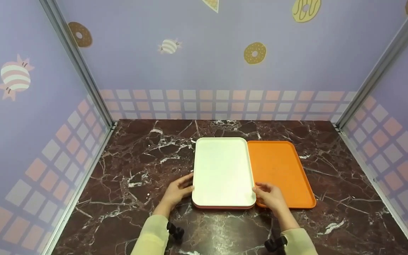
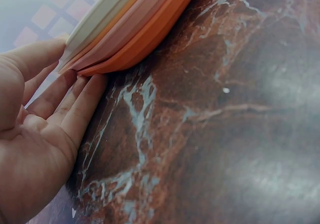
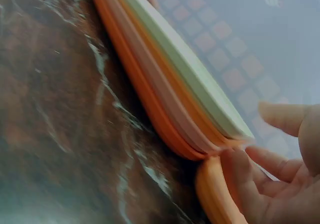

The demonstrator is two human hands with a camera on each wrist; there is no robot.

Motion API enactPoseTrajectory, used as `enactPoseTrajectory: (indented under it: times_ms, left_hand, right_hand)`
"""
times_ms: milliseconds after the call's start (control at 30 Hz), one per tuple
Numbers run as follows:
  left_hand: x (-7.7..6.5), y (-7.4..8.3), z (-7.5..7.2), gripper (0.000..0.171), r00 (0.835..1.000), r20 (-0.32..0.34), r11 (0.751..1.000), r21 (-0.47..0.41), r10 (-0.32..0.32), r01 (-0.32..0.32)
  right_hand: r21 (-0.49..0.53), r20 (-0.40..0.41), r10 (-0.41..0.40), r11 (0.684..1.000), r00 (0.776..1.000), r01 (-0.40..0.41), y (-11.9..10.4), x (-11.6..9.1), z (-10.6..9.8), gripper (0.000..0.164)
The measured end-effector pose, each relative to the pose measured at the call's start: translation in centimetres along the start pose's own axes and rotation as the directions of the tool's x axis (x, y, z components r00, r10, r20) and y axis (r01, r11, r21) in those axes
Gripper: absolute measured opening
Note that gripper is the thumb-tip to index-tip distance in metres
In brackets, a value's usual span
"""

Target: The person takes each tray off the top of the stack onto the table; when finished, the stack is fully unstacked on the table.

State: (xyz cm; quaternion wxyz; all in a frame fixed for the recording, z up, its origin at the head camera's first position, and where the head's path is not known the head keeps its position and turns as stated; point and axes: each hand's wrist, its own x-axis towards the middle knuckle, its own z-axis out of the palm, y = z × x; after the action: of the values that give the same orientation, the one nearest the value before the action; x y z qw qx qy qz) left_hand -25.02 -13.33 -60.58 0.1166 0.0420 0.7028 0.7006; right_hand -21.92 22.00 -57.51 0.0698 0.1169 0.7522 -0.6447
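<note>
Both forearms (in pale yellow sleeves) extend forward from the lower edge of the head view, converging slightly. The left hand is held palm inward, fingers straight and close together, thumb raised above them. The right hand mirrors it, palm inward, fingers loosely extended, thumb lifted.

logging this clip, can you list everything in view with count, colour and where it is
stack of trays: four layers show at the edge, cream on top, then orange, pink, orange; middle of table
single tray: one, orange, flat on table, touching the stack's right side
table: one, dark red-brown marble with white veins
booth walls: three, lilac with doughnut and candy prints, checked band below
left hand: fingers at the stack's near left corner
right hand: fingers at the stack's near right corner
</note>
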Motion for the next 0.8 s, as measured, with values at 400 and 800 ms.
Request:
enactPoseTrajectory:
  times_ms: [400, 800]
  left_hand:
    - [0.0, 0.0, 0.1, 0.060, 1.000, 0.000, 1.000, 0.012, -0.008, 0.008]
    - [0.0, -0.1, -0.1, 0.058, 1.000, 0.029, 1.000, 0.028, 0.008, -0.009]
  right_hand:
    - [-0.241, -0.063, -0.150, 0.962, 0.987, 0.131, 0.1, -0.1, 0.8, 0.038]
    - [-0.323, -0.098, -0.221, 0.930, 0.970, 0.179, 0.4, 0.4, -0.9, 0.035]
